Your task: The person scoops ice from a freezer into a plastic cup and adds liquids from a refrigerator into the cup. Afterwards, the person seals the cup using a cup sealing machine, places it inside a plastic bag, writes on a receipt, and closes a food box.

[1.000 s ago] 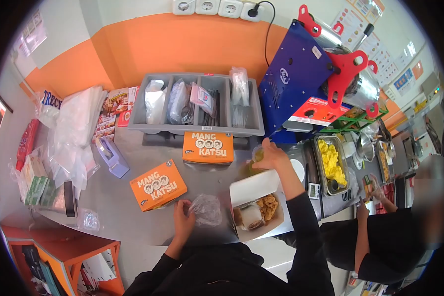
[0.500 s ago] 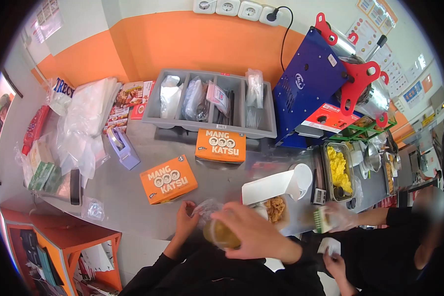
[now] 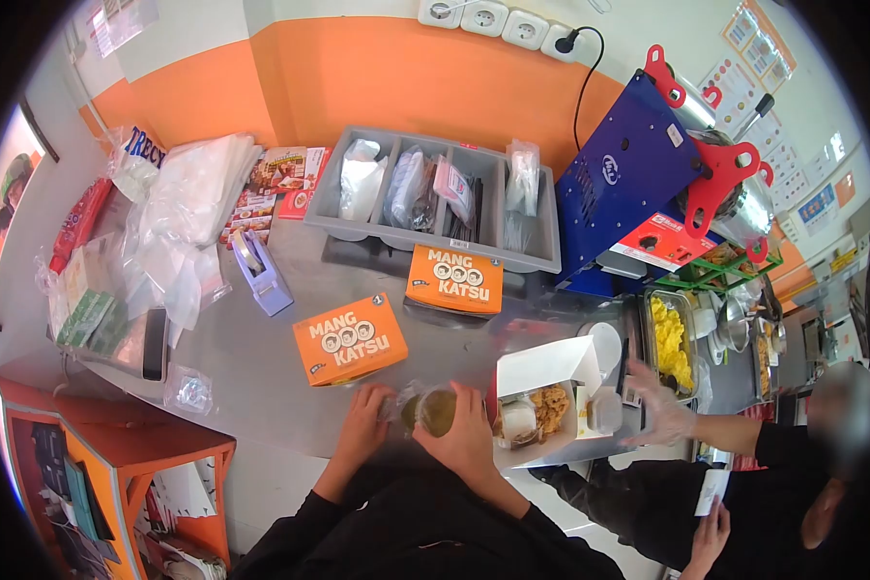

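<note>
At the counter's front edge, a round clear plastic container (image 3: 437, 412) with greenish-brown contents is held in front of my body. My right hand (image 3: 464, 440) is closed around its right side. To its left, my left hand (image 3: 362, 425) pinches thin clear plastic (image 3: 402, 398), perhaps a small bag, beside the container. Two closed orange printed boxes, a nearer box (image 3: 350, 340) and a farther box (image 3: 453, 281), stand beyond my hands. Right of my right hand is an open box (image 3: 585, 372) with fried chicken (image 3: 551, 410) and a white portion (image 3: 517, 419) inside.
A grey divided tray (image 3: 435, 232) with packed items stands by the wall. Left are a tape dispenser (image 3: 263, 275) and plastic bags (image 3: 188, 188). A blue machine (image 3: 623, 169) stands right. A co-worker's gloved hand (image 3: 662, 411) reaches over the counter; the other hand (image 3: 710, 532) holds white paper.
The container in my right hand has moved down beside the plastic in my left. The chicken box is now plainly visible. The co-worker's gloved hand has opened and no longer holds the green-and-white item.
</note>
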`<action>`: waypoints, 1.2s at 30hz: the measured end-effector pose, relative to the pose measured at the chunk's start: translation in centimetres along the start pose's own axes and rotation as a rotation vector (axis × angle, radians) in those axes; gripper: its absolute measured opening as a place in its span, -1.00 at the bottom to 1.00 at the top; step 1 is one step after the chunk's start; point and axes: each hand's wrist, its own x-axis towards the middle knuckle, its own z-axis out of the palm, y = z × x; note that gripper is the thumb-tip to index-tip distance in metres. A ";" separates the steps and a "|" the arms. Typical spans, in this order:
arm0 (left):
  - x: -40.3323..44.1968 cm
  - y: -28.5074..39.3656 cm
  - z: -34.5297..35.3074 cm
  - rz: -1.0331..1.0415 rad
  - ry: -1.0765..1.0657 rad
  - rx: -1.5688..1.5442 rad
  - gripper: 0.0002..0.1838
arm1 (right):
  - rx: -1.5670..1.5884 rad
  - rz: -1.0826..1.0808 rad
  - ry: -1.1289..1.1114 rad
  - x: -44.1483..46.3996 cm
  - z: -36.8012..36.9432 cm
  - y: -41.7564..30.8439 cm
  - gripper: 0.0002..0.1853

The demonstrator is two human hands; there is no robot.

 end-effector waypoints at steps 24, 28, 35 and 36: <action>-3.0 -4.6 1.9 -0.621 -0.092 -1.038 -0.80 | -0.003 -0.131 -0.191 1.4 -1.2 1.1 -0.17; -1.5 -1.9 -0.7 -0.531 -0.132 -0.944 -0.73 | 0.054 -0.068 -0.089 1.1 -1.6 0.7 -0.17; -1.4 -0.6 -0.5 -0.535 -0.202 -1.051 -0.65 | -0.012 -0.175 -0.114 1.2 -1.1 -1.0 -0.13; -1.5 -0.7 0.1 -0.559 -0.197 -1.092 -0.65 | -0.022 -0.186 -0.146 1.2 -0.1 -0.7 -0.12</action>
